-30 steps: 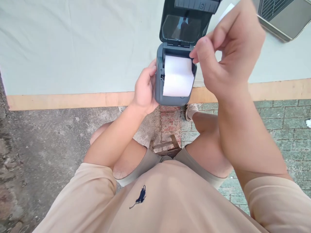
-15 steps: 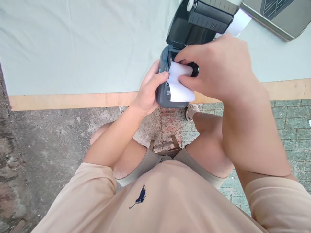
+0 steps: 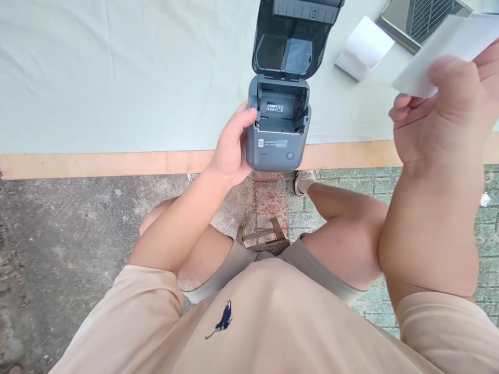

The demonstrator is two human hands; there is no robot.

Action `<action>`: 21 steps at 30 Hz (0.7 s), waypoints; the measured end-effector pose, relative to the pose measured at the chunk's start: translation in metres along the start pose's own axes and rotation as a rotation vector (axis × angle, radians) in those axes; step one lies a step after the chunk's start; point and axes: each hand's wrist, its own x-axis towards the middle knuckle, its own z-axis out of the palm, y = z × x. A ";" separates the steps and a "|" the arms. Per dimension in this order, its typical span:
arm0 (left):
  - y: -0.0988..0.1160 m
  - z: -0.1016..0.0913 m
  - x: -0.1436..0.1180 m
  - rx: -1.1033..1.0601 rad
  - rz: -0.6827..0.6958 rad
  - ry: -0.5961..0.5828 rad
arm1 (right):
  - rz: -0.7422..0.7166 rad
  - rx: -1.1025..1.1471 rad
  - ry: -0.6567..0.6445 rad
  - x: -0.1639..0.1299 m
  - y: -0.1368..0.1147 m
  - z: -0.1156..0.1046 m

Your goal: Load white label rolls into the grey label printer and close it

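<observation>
Closest to my camera is the beige shirt point(image 3: 280, 322) with its dark emblem point(image 3: 224, 318), then the grey shorts point(image 3: 317, 265) and, between the knees, a wooden stool point(image 3: 268, 245). Below, I have grey concrete point(image 3: 78, 228) on the left and greenish brick paving point(image 3: 489, 231) on the right; a shoe point(image 3: 304, 182) shows just under the surface's edge.

Farther out, my left hand point(image 3: 232, 148) grips the dark grey printer point(image 3: 277, 150) by its left side, the thumb over the rim and the other fingers mostly hidden behind. The printer is in front of me, over the pale edge strip point(image 3: 156, 163) of the surface point(image 3: 117, 78); I can't tell whether it touches down there. Its power button point(image 3: 290, 155) faces me. Beyond that is the open bay point(image 3: 276, 101) with a small printed label inside, and past the hinge the lid point(image 3: 298, 39) stands raised, its top cut by the frame.

Well to the right, my right hand point(image 3: 448, 106) pinches a white paper piece point(image 3: 456, 41), thumb on top and fingers curled beneath. Between it and the lid, a curled white paper point(image 3: 362, 49) rests on the surface, near a metallic object with a gridded panel point(image 3: 424, 21), partly hidden behind the held piece.
</observation>
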 end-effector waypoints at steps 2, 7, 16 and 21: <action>0.000 0.001 0.001 -0.004 0.001 0.001 | -0.019 0.070 0.054 0.004 0.012 -0.006; 0.000 0.002 0.004 0.000 -0.003 0.007 | -0.240 -0.370 0.074 0.011 0.031 -0.021; -0.001 0.000 0.005 0.002 0.028 -0.010 | -0.280 -0.782 0.045 0.007 0.035 -0.032; -0.003 -0.001 0.006 0.043 0.030 0.014 | -0.595 -0.903 0.190 -0.002 0.000 -0.008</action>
